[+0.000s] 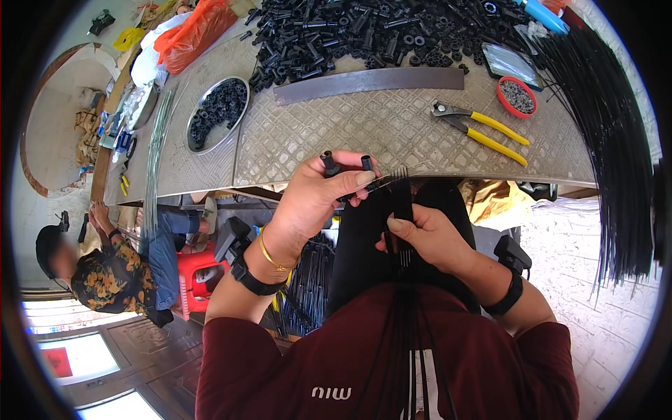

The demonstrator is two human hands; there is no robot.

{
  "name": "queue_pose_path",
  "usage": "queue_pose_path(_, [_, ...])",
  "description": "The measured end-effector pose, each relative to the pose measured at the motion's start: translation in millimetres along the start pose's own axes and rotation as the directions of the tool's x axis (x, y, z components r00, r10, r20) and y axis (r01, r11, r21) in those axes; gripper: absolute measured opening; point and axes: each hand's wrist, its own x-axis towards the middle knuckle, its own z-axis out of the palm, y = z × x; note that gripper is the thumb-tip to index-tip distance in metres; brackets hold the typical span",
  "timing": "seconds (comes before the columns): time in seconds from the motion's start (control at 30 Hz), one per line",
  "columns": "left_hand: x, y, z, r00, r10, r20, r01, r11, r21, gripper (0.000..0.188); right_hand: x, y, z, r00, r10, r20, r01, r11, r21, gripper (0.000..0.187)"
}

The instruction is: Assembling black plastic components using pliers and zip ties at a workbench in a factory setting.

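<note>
My left hand (315,192) is closed round several short black tubular parts (329,164); one sticks up beside the thumb and another near the fingertips. My right hand (432,236), in front of my lap, grips a bundle of thin black rods (400,199), thumb laid across it. The rods' upper ends fan out beside my left fingertips, and their long tails hang down over my shirt. Whether a rod tip sits inside one of the tubular parts is too small to tell. Both hands are just off the table's near edge (434,168).
On the table lie a heap of black tubular parts (371,35), a flat grey bar (371,86), yellow-handled cutting pliers (498,127), a red bowl (522,115) and a metal dish (247,105). Long black rods (609,154) overhang the right edge. A person (115,280) sits at left.
</note>
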Motion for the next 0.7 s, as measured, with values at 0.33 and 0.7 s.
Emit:
queue_pose_path(0.33, [-3.9,2.0,1.2,0.999,0.03,0.011,-0.03,0.999,-0.03,0.017,-3.6,2.0,2.2,0.999,-0.036,0.009,0.036,0.999,-0.031,0.022])
queue_pose_path(0.7, [-13.7,-5.4,-1.1,0.992,0.086,0.092,-0.084,0.996,-0.029,0.028,-2.7,1.9,0.3,1.0,-0.016,0.002,0.016,1.0,-0.003,0.022])
